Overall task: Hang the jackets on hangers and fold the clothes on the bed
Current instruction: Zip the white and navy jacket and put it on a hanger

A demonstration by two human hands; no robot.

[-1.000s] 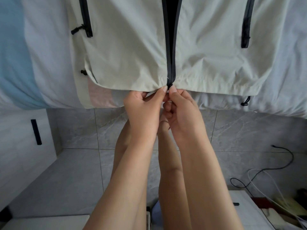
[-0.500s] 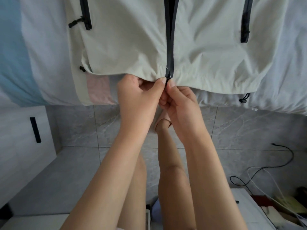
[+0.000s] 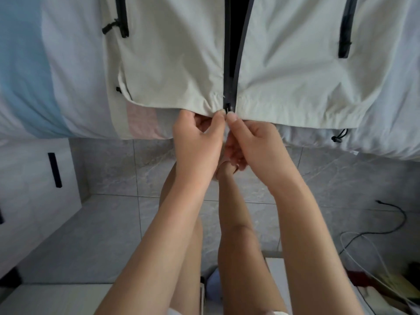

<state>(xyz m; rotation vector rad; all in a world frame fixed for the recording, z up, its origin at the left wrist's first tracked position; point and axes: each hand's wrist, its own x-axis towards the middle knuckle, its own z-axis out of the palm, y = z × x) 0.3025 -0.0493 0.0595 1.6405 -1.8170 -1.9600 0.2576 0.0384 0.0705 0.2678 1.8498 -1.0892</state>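
**A:** Where is the jacket?

**B:** The jacket (image 3: pixel 170 64) lies flat on the bed (image 3: pixel 68 71), front up, with its hem at the near edge. The front gapes open above the hem.

**A:** And the hands?

**B:** The left hand (image 3: pixel 195 142) pinches the hem just left of the zipper (image 3: pixel 227 64), fingers (image 3: pixel 218 116) pressed onto the cloth. The slider (image 3: pixel 228 108) sits at the very bottom. The right hand (image 3: pixel 256 144) pinches the hem on the zipper's other side.

**A:** So they're starting the zipper?

**B:** It looks that way. Hold both bottom ends level and seat the pin fully in the slider. Hold the hem taut with the left hand, then draw the slider straight up, clear of the loose cloth.
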